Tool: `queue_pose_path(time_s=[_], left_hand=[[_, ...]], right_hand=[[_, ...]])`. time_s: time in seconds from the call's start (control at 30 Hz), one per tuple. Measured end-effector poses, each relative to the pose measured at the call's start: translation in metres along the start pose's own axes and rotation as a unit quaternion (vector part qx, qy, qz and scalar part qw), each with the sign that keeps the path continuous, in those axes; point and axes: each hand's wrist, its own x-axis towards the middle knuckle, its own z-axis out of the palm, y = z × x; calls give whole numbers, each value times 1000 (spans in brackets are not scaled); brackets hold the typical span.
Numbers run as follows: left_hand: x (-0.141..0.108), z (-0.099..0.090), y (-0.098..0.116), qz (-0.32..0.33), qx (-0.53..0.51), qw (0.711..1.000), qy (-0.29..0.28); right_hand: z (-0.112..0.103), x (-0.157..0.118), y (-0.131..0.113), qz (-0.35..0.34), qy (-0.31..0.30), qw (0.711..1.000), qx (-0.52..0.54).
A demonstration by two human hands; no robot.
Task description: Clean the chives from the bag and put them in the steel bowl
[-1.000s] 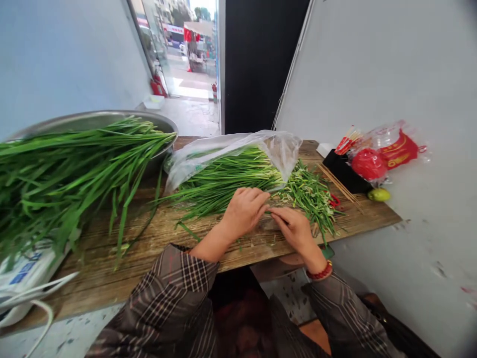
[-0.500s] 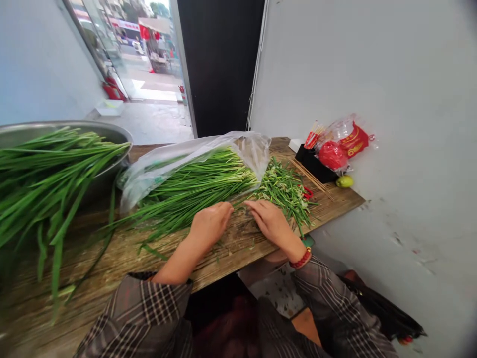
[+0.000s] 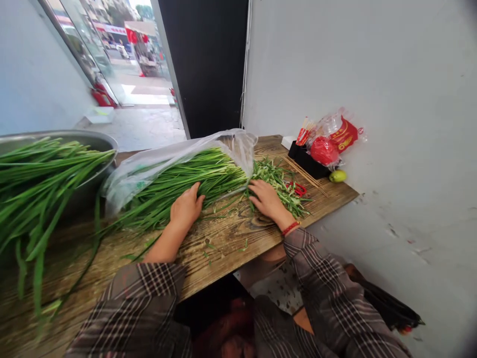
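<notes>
Long garlic chives lie in a heap on a clear plastic bag, which partly drapes over their far side. My left hand rests against the near edge of this heap, thumb apart from the fingers. What its fingertips touch is partly hidden. By the pale cut ends, my right hand touches the left side of a pile of trimmings, its fingers a little spread. Red-handled scissors are half buried in that pile. Small green scraps lie on the wood between my arms.
A large metal basin full of chives stands at the left, leaves hanging over its rim. Chopsticks, a black box with red packets and a yellow-green fruit sit at the right end of the wooden table, beside the wall.
My hands were close together over the bare wood. They have parted: the left has moved onto the chives, the right against the trimmings. The view has shifted slightly right.
</notes>
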Motion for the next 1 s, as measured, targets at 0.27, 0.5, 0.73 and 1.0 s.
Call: queue_pose_path(time_s=[0.27, 0.5, 0.73, 1.0], left_hand=[[1, 4, -9, 4, -10, 1000, 14], [-1, 2, -6, -6, -32, 999, 21], [-7, 1, -2, 4, -118, 988, 97], [-14, 2, 5, 80, -218, 957, 174]], right_hand=[[-53, -28, -28, -144, -135, 963, 183], [-94, -31, 41, 106, 51, 987, 105], [-77, -16, 58, 126, 66, 988, 56], [-67, -11, 35, 188, -13, 975, -115]])
